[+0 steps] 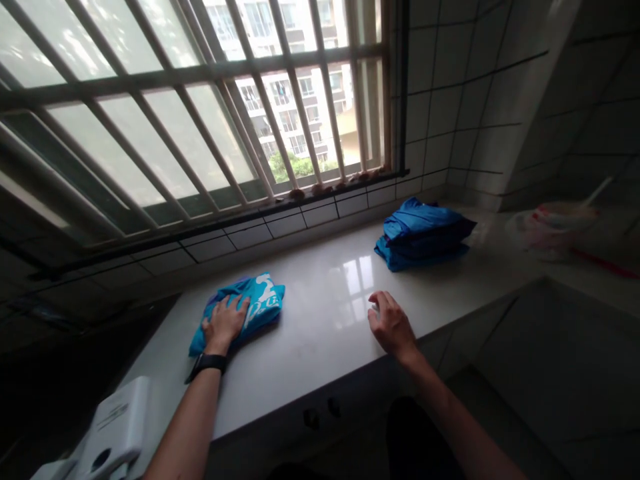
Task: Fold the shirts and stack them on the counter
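Observation:
My left hand, with a dark watch on its wrist, lies with fingers spread on a folded turquoise fabric item. White lettering and a white figure show on its top; a purple edge peeks out below. I cannot tell whether it is a bag or a garment. Over the middle of the white counter is my right hand, fingers loosely curled with a gap between them and nothing visible inside. Beyond it, near the wall, sits a stack of folded blue fabric, apart from both hands.
A white plastic appliance stands at the counter's near left corner. Along the back runs a tiled wall below a barred window. At far right, a blurred container in a plastic bag and a red object lie in shadow.

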`<state>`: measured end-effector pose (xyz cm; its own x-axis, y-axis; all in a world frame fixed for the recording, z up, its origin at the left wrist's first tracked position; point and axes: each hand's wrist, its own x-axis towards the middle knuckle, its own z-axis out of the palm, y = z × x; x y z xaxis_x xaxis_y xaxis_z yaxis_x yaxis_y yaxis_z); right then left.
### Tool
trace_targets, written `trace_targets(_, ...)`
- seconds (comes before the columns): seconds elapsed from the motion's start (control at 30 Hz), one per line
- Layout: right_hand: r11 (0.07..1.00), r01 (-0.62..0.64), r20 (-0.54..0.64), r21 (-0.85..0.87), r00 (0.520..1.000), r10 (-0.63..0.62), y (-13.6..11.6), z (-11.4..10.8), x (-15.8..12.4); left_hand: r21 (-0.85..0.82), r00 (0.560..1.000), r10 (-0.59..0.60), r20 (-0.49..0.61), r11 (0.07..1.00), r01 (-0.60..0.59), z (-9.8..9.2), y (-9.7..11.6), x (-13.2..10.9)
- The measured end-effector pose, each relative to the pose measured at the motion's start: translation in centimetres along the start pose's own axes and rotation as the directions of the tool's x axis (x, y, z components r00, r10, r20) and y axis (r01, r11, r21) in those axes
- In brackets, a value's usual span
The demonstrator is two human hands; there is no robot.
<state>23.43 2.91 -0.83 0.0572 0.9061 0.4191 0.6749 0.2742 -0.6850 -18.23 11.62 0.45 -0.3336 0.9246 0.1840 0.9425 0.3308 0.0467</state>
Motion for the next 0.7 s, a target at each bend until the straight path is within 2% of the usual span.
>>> trace_targets(0.1, 1.0, -0.01, 0.004, -0.006, 1.0, 0.01, -0.1, 0.0, 0.1, -0.046, 0.997, -0.076, 0.004, 0.996, 0.076, 0.0, 0.2, 0.1)
trace_targets(0.2, 1.0, -0.012, 0.008, -0.019, 1.0, 0.012, -0.1, 0.1, 0.2, -0.04, 0.998, -0.061, -0.018, 0.997, 0.06, -0.5, 0.8, -0.3)
trace_targets(0.27, 0.999, -0.014, 0.008, -0.031, 1.0, 0.014, -0.1, 0.1, 0.3, -0.001, 0.995, -0.038, -0.094, 0.999, 0.038, -1.4, 1.6, -1.0)
trace_targets(0.3, 0.999, -0.015, 0.01, -0.037, 1.0, 0.016, -0.1, 0.1, 0.3, 0.04, 0.989, 0.001, -0.151, 0.999, 0.005, -2.0, 2.2, -1.5)
trace_targets(0.37, 0.999, -0.019, 0.012, -0.046, 1.0, 0.02, -0.2, 0.0, 0.4, 0.154, 0.959, 0.16, -0.235, 0.98, -0.126, -3.3, 3.9, -2.9)
trace_targets(0.47, 0.998, -0.02, 0.008, -0.055, 1.0, 0.021, -0.3, -0.1, 0.6, 0.256, 0.895, 0.39, -0.216, 0.907, -0.333, -4.8, 7.4, -6.1)
trace_targets(0.6, 0.996, 0.005, 0.007, -0.084, 1.0, -0.004, -0.3, -0.1, 0.5, 0.23, 0.879, 0.449, -0.162, 0.883, -0.409, -4.2, 11.6, -11.0)
trace_targets(0.7, 0.99, 0.02, 0.026, -0.138, 1.0, -0.016, -0.3, 0.2, 0.2, 0.196, 0.87, 0.465, -0.165, 0.88, -0.433, -3.1, 12.9, -13.3)
